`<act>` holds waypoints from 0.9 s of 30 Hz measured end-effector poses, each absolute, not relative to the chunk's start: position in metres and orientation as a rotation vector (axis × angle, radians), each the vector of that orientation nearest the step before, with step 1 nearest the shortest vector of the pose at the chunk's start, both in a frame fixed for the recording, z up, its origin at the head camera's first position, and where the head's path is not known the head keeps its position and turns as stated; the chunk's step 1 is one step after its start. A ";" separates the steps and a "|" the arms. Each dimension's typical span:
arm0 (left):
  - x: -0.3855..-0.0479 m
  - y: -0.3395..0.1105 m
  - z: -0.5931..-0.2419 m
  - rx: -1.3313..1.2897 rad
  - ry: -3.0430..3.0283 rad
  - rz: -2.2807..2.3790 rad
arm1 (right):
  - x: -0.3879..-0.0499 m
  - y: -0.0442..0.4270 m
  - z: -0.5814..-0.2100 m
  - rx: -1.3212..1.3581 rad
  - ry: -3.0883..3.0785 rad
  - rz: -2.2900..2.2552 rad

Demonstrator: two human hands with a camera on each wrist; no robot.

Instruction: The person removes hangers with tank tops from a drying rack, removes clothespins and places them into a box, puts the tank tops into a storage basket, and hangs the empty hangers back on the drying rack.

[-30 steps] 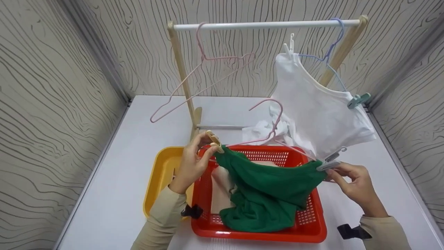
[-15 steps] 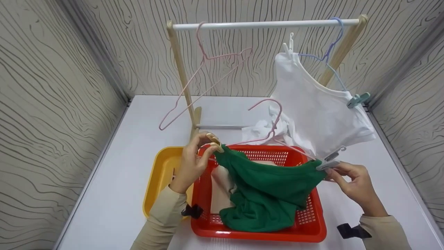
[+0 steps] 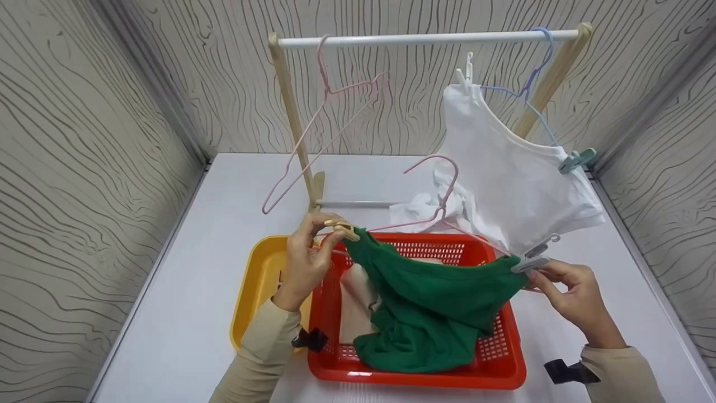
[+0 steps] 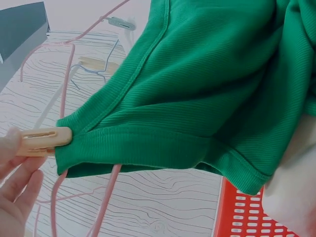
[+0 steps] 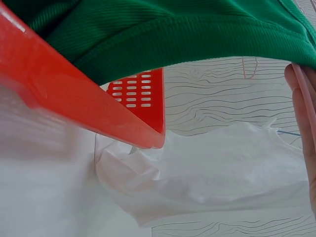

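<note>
A green ribbed shirt (image 3: 442,291) hangs on a pink clothes hanger (image 3: 451,184), its lower part bunched inside the red basket (image 3: 414,378). At the left shoulder my left hand (image 3: 305,260) pinches a light wooden-coloured clothespin (image 4: 47,139), whose tip overlaps the cloth edge. The hanger's end shows below that sleeve in the left wrist view. Beside the right shoulder, where a grey clothespin (image 3: 530,264) sits, my right hand (image 3: 576,294) holds the hanger's end. In the right wrist view its fingers (image 5: 301,106) lie along the pink hanger; the thumb is hidden there.
Behind, a rack with a white bar (image 3: 425,39) carries another pink hanger (image 3: 296,140) and a white shirt (image 3: 514,168) pinned on a blue hanger (image 3: 542,61). A yellow tray (image 3: 238,313) stands left of the basket. Beige cloth (image 3: 355,313) lies in the basket.
My left hand has shifted slightly left and up, and its clothespin has turned flatter. The bare pink hanger on the rack has swung round. My right hand stays nearly still.
</note>
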State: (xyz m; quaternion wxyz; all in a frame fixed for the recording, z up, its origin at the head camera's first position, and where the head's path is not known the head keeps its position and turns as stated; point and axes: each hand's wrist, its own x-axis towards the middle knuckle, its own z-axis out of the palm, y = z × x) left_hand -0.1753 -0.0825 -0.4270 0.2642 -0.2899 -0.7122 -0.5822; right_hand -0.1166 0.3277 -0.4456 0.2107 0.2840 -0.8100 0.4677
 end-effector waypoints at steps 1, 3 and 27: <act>-0.176 -0.083 -0.426 -0.778 -1.913 -1.581 | -0.117 0.328 -0.446 0.788 -2.252 1.295; -0.177 -0.085 -0.425 -0.773 -1.885 -1.599 | -0.117 0.327 -0.445 0.783 -2.257 1.279; -0.182 -0.103 -0.441 -0.407 -2.053 -1.686 | -0.115 0.330 -0.452 0.712 -2.177 1.459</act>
